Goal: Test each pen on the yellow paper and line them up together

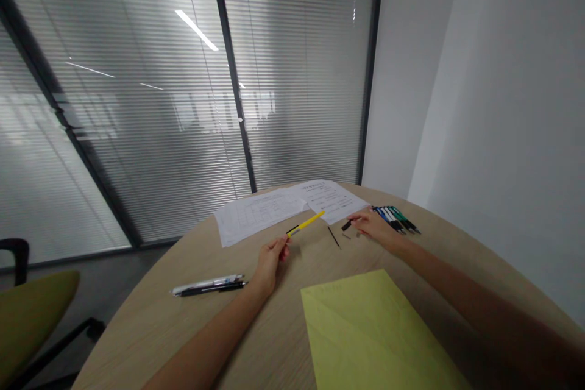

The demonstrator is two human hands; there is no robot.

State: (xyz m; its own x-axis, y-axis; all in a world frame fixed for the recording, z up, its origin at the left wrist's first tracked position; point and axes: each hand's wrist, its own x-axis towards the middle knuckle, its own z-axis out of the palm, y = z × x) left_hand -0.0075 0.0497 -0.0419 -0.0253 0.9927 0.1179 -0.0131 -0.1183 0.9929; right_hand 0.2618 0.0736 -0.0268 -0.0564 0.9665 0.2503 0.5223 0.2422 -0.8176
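My left hand (273, 258) is closed around the end of a yellow pen barrel (311, 221), which points up and to the right above the table. A dark clip-like strip shows beside my fingertips. In the fingers of my right hand (371, 223) is a short black tube (347, 225), like a pen grip, held low over the table. Between the hands lies a thin dark pen refill (334, 237). Close to my right fingertips is a tiny part (346, 236), perhaps a spring; it is too small to tell.
Several pens (395, 219) with blue, white and green barrels lie in a row at the right. White and black pens (209, 286) rest on the left. Printed sheets (262, 213) cover the far side, a yellow sheet (365, 329) the near side. A chair (36, 317) stands left of the round table (150, 329).
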